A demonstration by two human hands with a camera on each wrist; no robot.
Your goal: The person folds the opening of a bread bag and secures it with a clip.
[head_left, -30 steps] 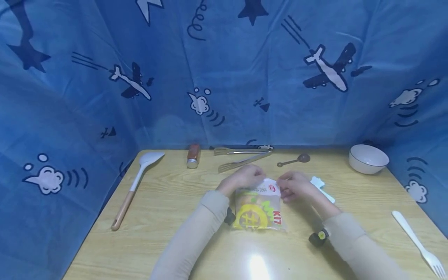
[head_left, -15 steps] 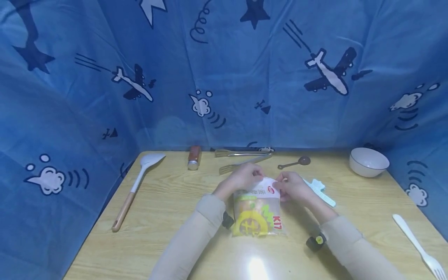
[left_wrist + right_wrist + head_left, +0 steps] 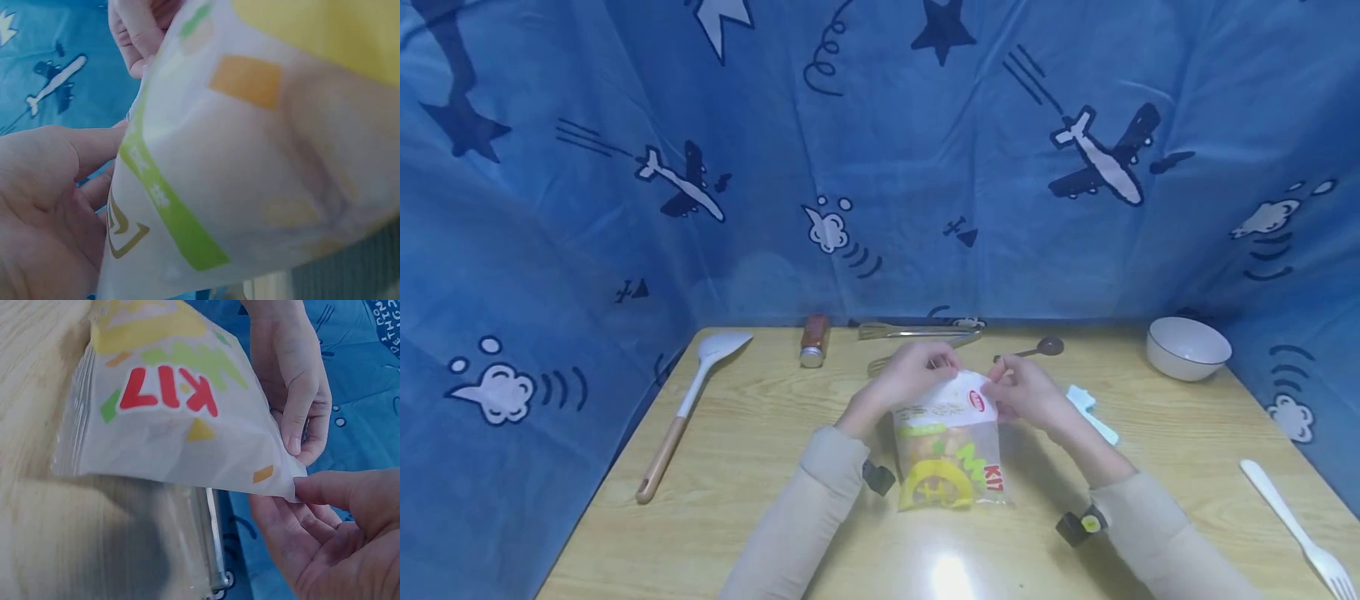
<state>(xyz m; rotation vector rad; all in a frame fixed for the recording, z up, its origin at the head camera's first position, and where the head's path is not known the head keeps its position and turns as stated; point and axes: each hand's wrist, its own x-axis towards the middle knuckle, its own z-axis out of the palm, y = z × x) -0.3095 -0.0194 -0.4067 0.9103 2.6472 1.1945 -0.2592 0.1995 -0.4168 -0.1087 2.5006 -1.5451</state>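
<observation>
A clear plastic snack bag (image 3: 951, 446) with a white top band, yellow and green print and red "K17" lettering stands tilted near the middle of the table. Pale, roundish contents show dimly through it. My left hand (image 3: 917, 372) pinches its top edge left of centre. At the top right corner my right hand (image 3: 1033, 393) pinches the film between thumb and fingers, plain in the right wrist view, where the bag's side (image 3: 169, 431) faces the camera. In the left wrist view the bag (image 3: 206, 156) covers part of the left fingers.
Behind the hands lie metal tongs (image 3: 917, 331), a brown measuring spoon (image 3: 1049, 346) and a red-brown shaker bottle (image 3: 814, 340). A turquoise plastic item (image 3: 1093, 415), partly hidden, lies right. Further out are a white bowl (image 3: 1187, 350), white fork (image 3: 1288, 521) and white-headed spatula (image 3: 688, 404).
Both hands have lifted the bag's top edge slightly and shifted it a little left, so more of its front shows. The hold stays at the top edge.
</observation>
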